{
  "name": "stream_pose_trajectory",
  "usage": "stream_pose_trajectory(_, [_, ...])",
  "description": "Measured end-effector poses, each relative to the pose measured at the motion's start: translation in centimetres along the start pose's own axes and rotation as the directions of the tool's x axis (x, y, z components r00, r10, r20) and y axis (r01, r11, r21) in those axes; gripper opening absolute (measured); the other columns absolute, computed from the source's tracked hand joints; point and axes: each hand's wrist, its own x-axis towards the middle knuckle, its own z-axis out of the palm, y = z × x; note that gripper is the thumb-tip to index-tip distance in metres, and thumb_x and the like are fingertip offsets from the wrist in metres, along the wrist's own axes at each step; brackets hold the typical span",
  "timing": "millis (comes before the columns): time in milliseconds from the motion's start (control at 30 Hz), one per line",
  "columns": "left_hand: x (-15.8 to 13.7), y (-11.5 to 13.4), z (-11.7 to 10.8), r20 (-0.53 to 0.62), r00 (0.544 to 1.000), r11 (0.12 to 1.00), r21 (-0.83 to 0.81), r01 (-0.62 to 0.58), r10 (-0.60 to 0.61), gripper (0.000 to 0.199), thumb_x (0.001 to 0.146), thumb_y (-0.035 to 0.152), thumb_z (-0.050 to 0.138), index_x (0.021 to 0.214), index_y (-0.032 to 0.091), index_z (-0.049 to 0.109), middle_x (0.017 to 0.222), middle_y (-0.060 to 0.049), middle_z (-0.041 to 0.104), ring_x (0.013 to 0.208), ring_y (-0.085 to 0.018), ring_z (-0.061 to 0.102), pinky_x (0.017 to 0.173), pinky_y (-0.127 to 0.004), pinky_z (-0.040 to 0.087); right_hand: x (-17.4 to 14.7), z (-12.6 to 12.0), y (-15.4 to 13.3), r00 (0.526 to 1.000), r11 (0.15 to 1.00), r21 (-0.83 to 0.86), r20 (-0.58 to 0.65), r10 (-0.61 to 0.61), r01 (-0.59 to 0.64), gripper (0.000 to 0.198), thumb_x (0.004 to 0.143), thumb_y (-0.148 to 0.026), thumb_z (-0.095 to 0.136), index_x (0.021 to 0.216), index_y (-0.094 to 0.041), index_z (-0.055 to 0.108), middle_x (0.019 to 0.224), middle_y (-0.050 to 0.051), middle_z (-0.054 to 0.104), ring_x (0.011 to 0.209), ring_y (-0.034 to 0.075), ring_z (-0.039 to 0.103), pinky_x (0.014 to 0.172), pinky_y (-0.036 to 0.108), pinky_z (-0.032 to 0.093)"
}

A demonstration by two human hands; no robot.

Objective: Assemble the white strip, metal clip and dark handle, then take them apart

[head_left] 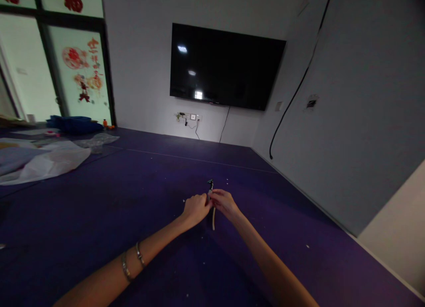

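Both hands meet in the middle of the head view around a slim razor-like tool with a small dark angled head pointing up and away. My left hand is closed in a fist, its thumb side against the tool's shaft. From the right, my right hand pinches the same shaft with thumb and fingertips, touching the left hand. Below the hands hangs a thin, pale, slightly curved piece; whether it belongs to the tool is hidden by the fingers.
A purple floor-like surface spreads under the hands, dotted with small white bits. At the left lie crumpled clear plastic sheets and a dark blue cloth bundle. A television hangs ahead; a black cable dangles along the right wall.
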Motion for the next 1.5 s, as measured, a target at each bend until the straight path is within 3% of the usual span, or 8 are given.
stream_pose_trajectory(167, [-0.5, 1.0, 0.0, 0.013, 1.000, 1.000, -0.010, 0.005, -0.005, 0.040, 0.088, 0.046, 0.030, 0.093, 0.018, 0.060, 0.089, -0.009, 0.068, 0.084, -0.024, 0.064, 0.071, -0.034, 0.047, 0.2, -0.5, 0.5, 0.998, 0.994, -0.099, -0.012, -0.053, 0.052, 0.028, 0.047, -0.023, 0.075, 0.070, -0.014, 0.061, 0.055, -0.002, 0.060, 0.047, 0.009, 0.054, 0.049, 0.022, 0.045])
stream_pose_trajectory(300, [-0.7, 1.3, -0.1, 0.010, 1.000, 1.000, -0.019, -0.023, 0.023, 0.050, 0.088, 0.051, 0.024, 0.091, 0.018, 0.062, 0.088, -0.010, 0.067, 0.084, -0.024, 0.064, 0.072, -0.035, 0.046, 0.5, -2.5, -0.4, 0.991, 0.949, -0.300, -0.051, -0.120, 0.099, 0.022, 0.055, -0.024, 0.070, 0.073, -0.014, 0.063, 0.063, 0.001, 0.064, 0.054, 0.011, 0.059, 0.054, 0.024, 0.049])
stream_pose_trajectory(500, [-0.7, 0.7, 0.6, 0.101, 0.995, 0.999, 0.034, 0.001, -0.005, 0.047, 0.086, 0.049, 0.032, 0.084, 0.016, 0.065, 0.087, -0.013, 0.067, 0.085, -0.026, 0.063, 0.072, -0.038, 0.046, 0.7, -10.3, -3.6, 0.961, 0.821, -0.569, -0.204, -0.186, 0.038, 0.011, 0.056, -0.018, 0.068, 0.066, -0.013, 0.067, 0.050, -0.001, 0.061, 0.046, 0.012, 0.056, 0.046, 0.021, 0.044])
stream_pose_trajectory(667, [-0.7, 0.6, 1.7, 0.124, 0.992, 0.998, 0.045, -0.032, 0.027, 0.051, 0.086, 0.051, 0.029, 0.084, 0.016, 0.066, 0.085, -0.013, 0.067, 0.084, -0.027, 0.064, 0.071, -0.039, 0.047, -0.6, -17.4, -5.1, 0.902, 0.614, -0.787, -0.306, -0.305, -0.059, 0.010, 0.058, -0.021, 0.065, 0.063, -0.014, 0.070, 0.047, 0.000, 0.061, 0.051, 0.015, 0.059, 0.046, 0.020, 0.039])
stream_pose_trajectory(800, [-0.4, 1.1, 2.4, 0.155, 0.988, 0.998, 0.057, -0.039, 0.030, 0.047, 0.085, 0.049, 0.034, 0.085, 0.016, 0.066, 0.085, -0.012, 0.068, 0.085, -0.026, 0.064, 0.072, -0.036, 0.047, -1.4, -20.6, -5.1, 0.865, 0.450, -0.884, -0.319, -0.386, -0.126, 0.013, 0.059, -0.021, 0.063, 0.066, -0.014, 0.072, 0.059, 0.004, 0.067, 0.066, 0.020, 0.064, 0.053, 0.021, 0.040])
stream_pose_trajectory(933, [-0.1, 1.4, 2.9, 0.172, 0.983, 0.996, 0.057, -0.068, 0.057, 0.046, 0.085, 0.046, 0.033, 0.085, 0.015, 0.067, 0.087, -0.013, 0.068, 0.084, -0.027, 0.064, 0.070, -0.037, 0.048, -1.6, -21.7, -4.6, 0.875, 0.312, -0.938, -0.272, -0.401, -0.149, 0.013, 0.062, -0.019, 0.061, 0.066, -0.013, 0.072, 0.064, 0.006, 0.069, 0.068, 0.020, 0.065, 0.055, 0.021, 0.040])
stream_pose_trajectory(1200, [0.0, 1.9, 3.0, 0.204, 0.978, 0.996, 0.068, -0.063, 0.048, 0.040, 0.085, 0.041, 0.036, 0.088, 0.015, 0.067, 0.090, -0.012, 0.068, 0.086, -0.027, 0.064, 0.071, -0.036, 0.048, -1.4, -21.3, -3.8, 0.898, 0.093, -0.980, -0.197, -0.394, -0.174, 0.015, 0.064, -0.013, 0.056, 0.060, -0.015, 0.070, 0.063, 0.009, 0.068, 0.066, 0.020, 0.064, 0.052, 0.021, 0.037])
stream_pose_trajectory(1500, [0.1, 2.1, 2.9, 0.224, 0.973, 0.994, 0.075, -0.075, 0.057, 0.035, 0.084, 0.031, 0.037, 0.088, 0.013, 0.066, 0.093, -0.012, 0.068, 0.087, -0.026, 0.063, 0.074, -0.035, 0.048, -1.8, -20.6, -3.7, 0.911, -0.015, -0.979, -0.183, -0.369, -0.202, 0.017, 0.071, -0.013, 0.053, 0.062, -0.013, 0.067, 0.068, 0.013, 0.067, 0.067, 0.020, 0.064, 0.055, 0.023, 0.037])
